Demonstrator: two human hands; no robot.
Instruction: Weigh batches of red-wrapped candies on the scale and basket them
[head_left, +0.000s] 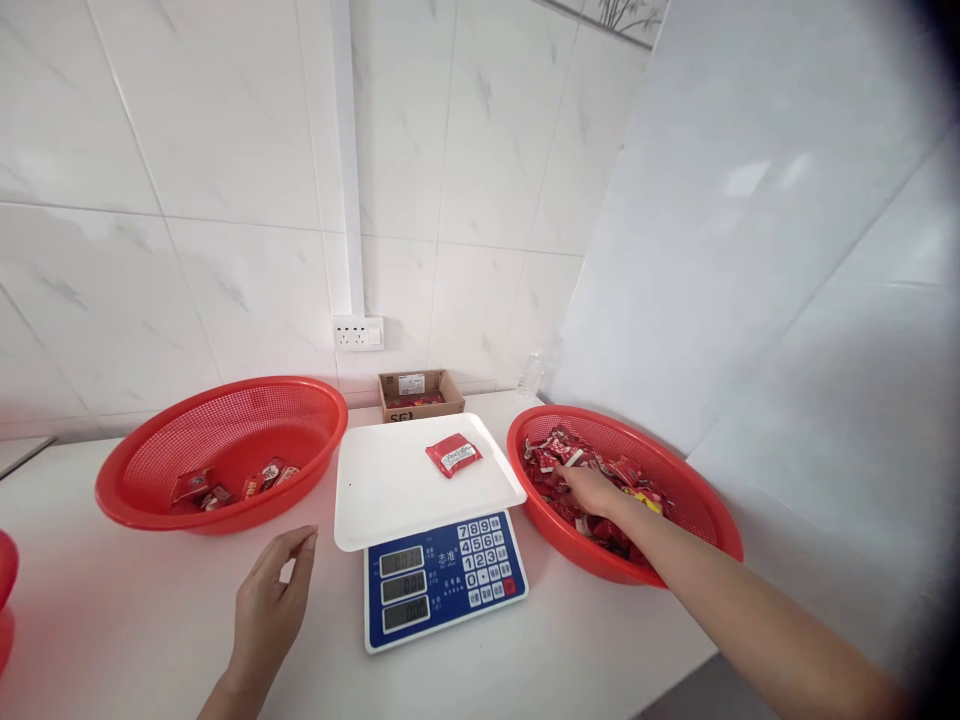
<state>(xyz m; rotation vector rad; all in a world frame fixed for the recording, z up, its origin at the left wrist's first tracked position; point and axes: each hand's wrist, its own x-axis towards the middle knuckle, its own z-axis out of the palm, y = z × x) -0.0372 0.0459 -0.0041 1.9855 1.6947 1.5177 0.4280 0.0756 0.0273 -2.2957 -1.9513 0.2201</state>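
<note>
My right hand [592, 491] reaches down into the red plastic basket [712, 515] on the right. Its fingers are drawn together among many small red wrapped sweets [626, 468]; whether a sweet is between them is hidden. Left of the scale, my left hand [276, 585] hovers over the table, thumb and fingertips pinched together, with nothing visible in them. A digital weighing scale [442, 585] stands between the hands. On its white tray [390, 470] lies one red wrapped packet [454, 454]. The scale's blue panel has several keys and lit-grey displays.
Another red basket [217, 425] at the left holds a few wrapped sweets [201, 490]. Behind the scale sits a small cardboard box [421, 394] with red packets inside. A clear cup [531, 375] stands near the tiled wall. A red rim [6, 570] shows at the left edge.
</note>
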